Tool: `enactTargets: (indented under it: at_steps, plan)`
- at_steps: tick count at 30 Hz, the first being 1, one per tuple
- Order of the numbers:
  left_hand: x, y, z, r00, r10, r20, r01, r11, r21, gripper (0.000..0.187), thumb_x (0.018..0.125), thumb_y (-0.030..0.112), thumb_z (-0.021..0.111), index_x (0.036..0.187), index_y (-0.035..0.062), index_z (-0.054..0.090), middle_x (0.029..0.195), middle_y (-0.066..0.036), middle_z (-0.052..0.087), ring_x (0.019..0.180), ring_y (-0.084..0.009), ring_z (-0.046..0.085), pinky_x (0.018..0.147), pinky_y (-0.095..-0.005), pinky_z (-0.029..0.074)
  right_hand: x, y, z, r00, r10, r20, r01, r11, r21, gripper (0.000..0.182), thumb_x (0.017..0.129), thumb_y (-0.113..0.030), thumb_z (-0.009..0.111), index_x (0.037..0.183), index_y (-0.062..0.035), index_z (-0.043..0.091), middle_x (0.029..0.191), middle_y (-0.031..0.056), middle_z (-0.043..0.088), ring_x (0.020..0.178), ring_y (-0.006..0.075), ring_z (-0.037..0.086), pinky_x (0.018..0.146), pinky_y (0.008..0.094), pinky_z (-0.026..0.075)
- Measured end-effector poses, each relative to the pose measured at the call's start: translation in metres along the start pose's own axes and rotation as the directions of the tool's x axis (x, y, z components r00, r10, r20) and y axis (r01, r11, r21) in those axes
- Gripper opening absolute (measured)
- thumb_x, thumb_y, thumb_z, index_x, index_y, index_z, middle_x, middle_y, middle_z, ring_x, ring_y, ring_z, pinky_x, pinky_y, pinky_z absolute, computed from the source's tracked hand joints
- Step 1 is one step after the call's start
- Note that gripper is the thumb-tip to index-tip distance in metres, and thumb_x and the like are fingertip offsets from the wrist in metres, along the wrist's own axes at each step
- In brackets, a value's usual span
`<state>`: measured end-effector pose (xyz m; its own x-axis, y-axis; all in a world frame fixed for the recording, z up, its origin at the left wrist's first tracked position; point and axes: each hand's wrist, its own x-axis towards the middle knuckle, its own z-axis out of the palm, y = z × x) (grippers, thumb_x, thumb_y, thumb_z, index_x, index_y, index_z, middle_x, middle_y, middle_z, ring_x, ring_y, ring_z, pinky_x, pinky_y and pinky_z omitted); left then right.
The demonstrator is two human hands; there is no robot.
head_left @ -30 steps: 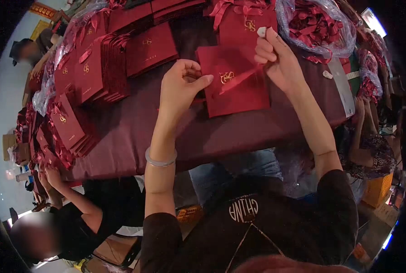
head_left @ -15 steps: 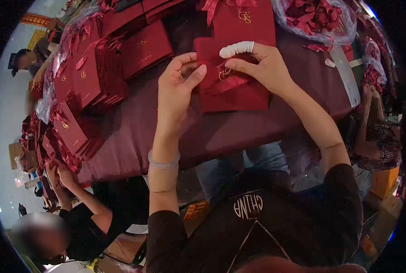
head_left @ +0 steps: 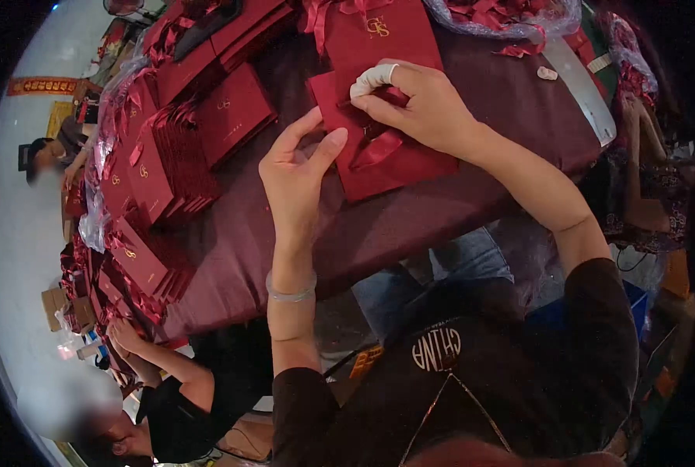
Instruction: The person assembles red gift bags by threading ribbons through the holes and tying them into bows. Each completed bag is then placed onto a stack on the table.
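A dark red gift bag (head_left: 410, 171) with a ribbon on its front lies flat before me, slightly turned. My left hand (head_left: 294, 167) is at the bag's left edge, thumb on the front and bent fingers at the edge. My right hand (head_left: 429, 109), with a white cover on its index finger, pinches the red ribbon (head_left: 379, 149) over the bag's upper part. The ribbon's loose end trails down across the front. My right fingers partly hide the gold print. Another red bag (head_left: 410, 39) with a gold logo lies just beyond.
Stacks of red bags (head_left: 172, 163) stand to the left on the maroon-covered table (head_left: 238, 233). A clear plastic bag of ribbons (head_left: 503, 12) is at the far side. A small white piece (head_left: 547, 73) lies to the right. A co-worker (head_left: 180, 389) sits at the left; another person's arm (head_left: 643, 148) is at right.
The view has shifted and turned a little. The bag now lies more tilted. My right hand has pulled its pinched ribbon slightly, and the loose end sits differently; my left hand stays at the edge.
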<state>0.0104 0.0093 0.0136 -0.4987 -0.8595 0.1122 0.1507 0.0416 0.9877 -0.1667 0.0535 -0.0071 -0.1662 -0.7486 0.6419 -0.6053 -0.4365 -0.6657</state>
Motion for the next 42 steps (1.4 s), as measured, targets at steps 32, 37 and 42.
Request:
enactTargets:
  at_steps: [32, 37, 42]
  plan:
    - [-0.008, -0.028, 0.014, 0.958, 0.284, -0.051, -0.258, 0.922, 0.29, 0.032, 0.074, -0.005, 0.066, 0.104, -0.0031, 0.055, 0.093, -0.005, 0.055, 0.077, -0.0098, 0.058, 0.069, -0.021, 0.049, -0.008, -0.01, 0.005, 0.999, 0.035, 0.025, -0.032, 0.991, -0.128, 0.017, 0.077, -0.015, 0.064, 0.086, -0.0028, 0.057, 0.078, 0.0075, 0.061, 0.073, 0.0229, 0.061, 0.063, 0.0288, 0.048]
    - [-0.011, -0.022, 0.019, 0.972, 0.223, -0.079, -0.204, 0.959, 0.196, 0.032, 0.075, -0.007, 0.063, 0.105, -0.0039, 0.054, 0.095, -0.007, 0.055, 0.082, -0.012, 0.059, 0.073, -0.0224, 0.049, -0.01, -0.01, 0.007, 0.952, -0.273, 0.138, 0.304, 0.792, -0.529, 0.013, 0.075, -0.014, 0.062, 0.083, -0.0065, 0.055, 0.077, 0.0044, 0.052, 0.062, 0.0176, 0.058, 0.051, 0.0272, 0.046]
    - [-0.008, -0.025, 0.017, 0.99, 0.12, -0.077, -0.122, 0.992, -0.02, 0.031, 0.075, -0.008, 0.063, 0.105, -0.0053, 0.054, 0.099, -0.009, 0.056, 0.085, -0.0141, 0.059, 0.075, -0.0241, 0.049, -0.007, -0.007, 0.003, 0.922, -0.311, 0.231, 0.386, 0.786, -0.483, 0.013, 0.075, -0.014, 0.061, 0.083, -0.0059, 0.055, 0.08, 0.0045, 0.052, 0.063, 0.0178, 0.058, 0.053, 0.0277, 0.047]
